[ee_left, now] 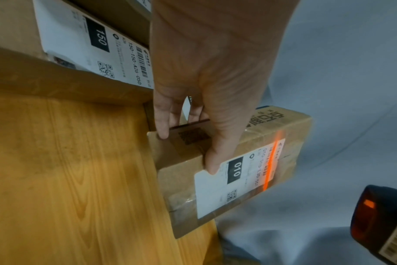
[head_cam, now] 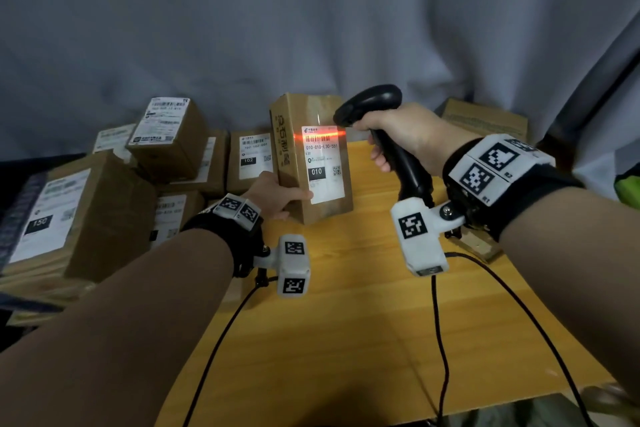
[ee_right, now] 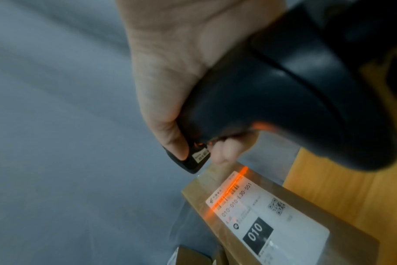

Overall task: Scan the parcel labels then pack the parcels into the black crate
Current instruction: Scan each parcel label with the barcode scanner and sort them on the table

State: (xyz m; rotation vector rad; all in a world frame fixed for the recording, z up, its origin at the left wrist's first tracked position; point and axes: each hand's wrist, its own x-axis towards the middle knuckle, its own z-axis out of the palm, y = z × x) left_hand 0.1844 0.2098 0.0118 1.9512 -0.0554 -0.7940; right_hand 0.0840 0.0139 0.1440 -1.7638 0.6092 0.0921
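Observation:
A brown cardboard parcel (head_cam: 313, 156) with a white label marked 010 stands upright on the wooden table (head_cam: 346, 322). My left hand (head_cam: 273, 196) grips its lower left edge, thumb on the label and fingers behind; the same parcel (ee_left: 238, 170) and left hand (ee_left: 206, 89) show in the left wrist view. My right hand (head_cam: 398, 139) grips a black barcode scanner (head_cam: 374, 107) just right of the parcel. Its orange beam crosses the barcode at the label's top. In the right wrist view the scanner (ee_right: 283, 98) points down at the parcel (ee_right: 272, 220). The black crate is not in view.
Several labelled cardboard parcels (head_cam: 166, 139) are piled at the left, one marked 150 (head_cam: 69, 215), one marked 102 (head_cam: 251, 158). Another box (head_cam: 485, 121) lies at the back right. Black cables (head_cam: 440, 340) trail over the table. A grey curtain hangs behind.

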